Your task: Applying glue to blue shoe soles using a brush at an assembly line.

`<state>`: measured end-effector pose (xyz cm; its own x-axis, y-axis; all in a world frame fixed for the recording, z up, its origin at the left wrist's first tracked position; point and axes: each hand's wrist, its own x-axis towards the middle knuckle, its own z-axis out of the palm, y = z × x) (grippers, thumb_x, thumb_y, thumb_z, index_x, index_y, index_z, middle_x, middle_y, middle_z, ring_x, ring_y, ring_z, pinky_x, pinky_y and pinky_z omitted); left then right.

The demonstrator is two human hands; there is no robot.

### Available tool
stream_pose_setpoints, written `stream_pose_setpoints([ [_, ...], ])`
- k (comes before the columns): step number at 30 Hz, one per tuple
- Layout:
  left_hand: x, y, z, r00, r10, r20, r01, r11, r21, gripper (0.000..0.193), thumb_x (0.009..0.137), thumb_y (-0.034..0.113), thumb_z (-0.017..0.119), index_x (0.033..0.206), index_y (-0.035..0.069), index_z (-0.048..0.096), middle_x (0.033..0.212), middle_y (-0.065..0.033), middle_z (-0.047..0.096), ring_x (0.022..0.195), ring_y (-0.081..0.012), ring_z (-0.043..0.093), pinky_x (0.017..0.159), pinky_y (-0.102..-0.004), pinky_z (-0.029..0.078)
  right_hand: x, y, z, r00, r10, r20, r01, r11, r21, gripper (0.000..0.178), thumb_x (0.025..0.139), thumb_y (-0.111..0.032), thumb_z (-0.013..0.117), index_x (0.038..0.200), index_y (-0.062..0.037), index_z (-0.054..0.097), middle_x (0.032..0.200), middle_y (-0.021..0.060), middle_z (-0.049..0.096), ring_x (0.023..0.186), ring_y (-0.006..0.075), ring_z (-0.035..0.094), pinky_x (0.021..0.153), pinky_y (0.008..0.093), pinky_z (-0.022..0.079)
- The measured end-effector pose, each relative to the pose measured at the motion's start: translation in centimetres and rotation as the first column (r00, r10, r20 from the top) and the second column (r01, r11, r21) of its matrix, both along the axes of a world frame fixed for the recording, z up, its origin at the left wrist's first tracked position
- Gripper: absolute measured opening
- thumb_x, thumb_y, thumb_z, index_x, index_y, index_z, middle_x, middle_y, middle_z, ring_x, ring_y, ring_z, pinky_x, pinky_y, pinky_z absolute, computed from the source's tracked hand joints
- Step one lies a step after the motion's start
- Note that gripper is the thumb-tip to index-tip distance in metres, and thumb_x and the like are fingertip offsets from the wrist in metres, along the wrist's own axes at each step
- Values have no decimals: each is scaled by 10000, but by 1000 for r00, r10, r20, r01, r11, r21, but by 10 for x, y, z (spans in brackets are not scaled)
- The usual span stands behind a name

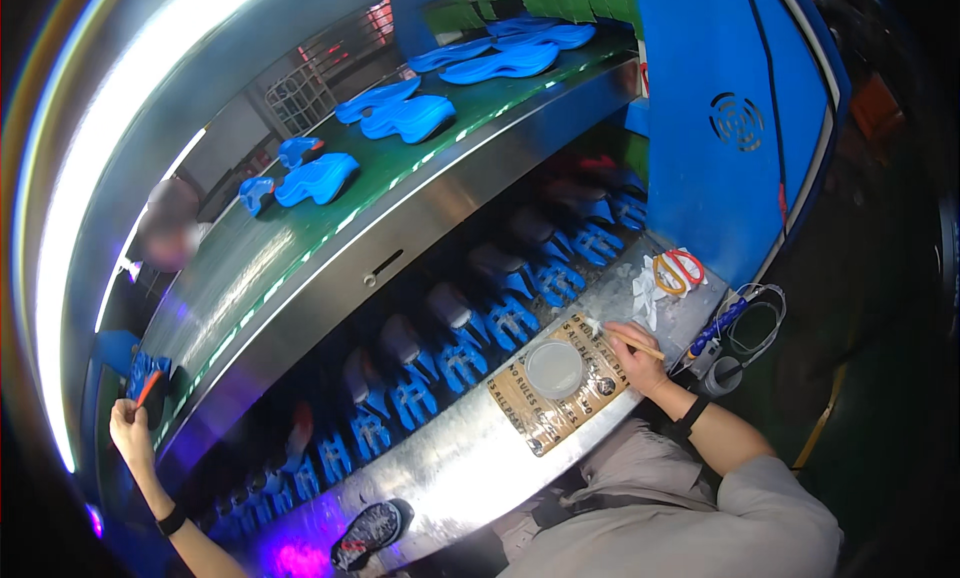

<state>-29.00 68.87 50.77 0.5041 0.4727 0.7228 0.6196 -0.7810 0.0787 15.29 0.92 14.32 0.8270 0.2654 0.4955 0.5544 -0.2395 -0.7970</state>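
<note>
My right hand (636, 360) is closed around a wooden-handled brush (640, 346), its pale tip at the edge of a taped cardboard sheet (520, 416). On that sheet, just left of the hand, stands a round translucent bowl (555, 369) of whitish liquid. Far to the left, my left hand (128, 426) is raised and closed on a thin orange piece (148, 388). Right behind it is a small blue part (146, 364); whether the two are joined I cannot tell. A dark shoe (368, 534) lies on the metal ledge (440, 498) between my arms.
Several blue shoe soles (410, 118) lie on a green conveyor belt (370, 168). Below it runs a row of blue holders (462, 366) carrying shoes. Scissors (680, 270) and crumpled white paper (645, 296) rest by a blue machine panel (735, 198). A person (170, 228) stands across the belt.
</note>
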Motion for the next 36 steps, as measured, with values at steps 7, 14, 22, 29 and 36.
stream_pose_setpoints([
  [7,-16,-11,-47,880,445,165,-217,687,-693,380,950,412,620,1055,49,580,792,-69,609,555,-198,612,427,-320,510,1,0,-12,983,-5,-184,24,994,104,223,988,-136,614,1164,-12,671,1020,105,713,956,190,671,837,322,524],
  [14,-15,-45,-69,811,277,515,369,440,-818,427,946,174,673,1327,28,546,950,-26,616,782,-135,617,679,-272,549,-12,-1,51,946,264,-189,-227,954,194,188,989,-146,610,1101,-10,674,957,53,690,864,107,616,819,269,492],
  [22,22,-241,-207,659,128,741,722,168,-671,369,908,102,635,1256,16,548,1100,-96,675,873,-213,698,691,-357,595,-32,38,96,943,287,-171,-329,881,-340,169,913,-194,639,924,-36,699,673,117,644,597,209,633,604,333,494],
  [29,56,-408,-318,527,468,710,818,-506,-274,842,800,301,630,1509,-53,345,1448,-301,485,1269,-499,545,890,-584,558,-39,31,109,947,301,-111,-312,944,-104,130,924,-142,659,967,-32,713,759,75,689,657,137,634,610,301,492],
  [36,58,-452,-351,308,845,438,862,-442,247,840,913,471,571,1570,33,285,1531,-316,374,1385,-514,416,988,-589,489,-57,30,106,945,324,40,-325,945,38,132,919,-64,666,1034,-15,708,922,106,702,824,203,664,745,322,515],
])
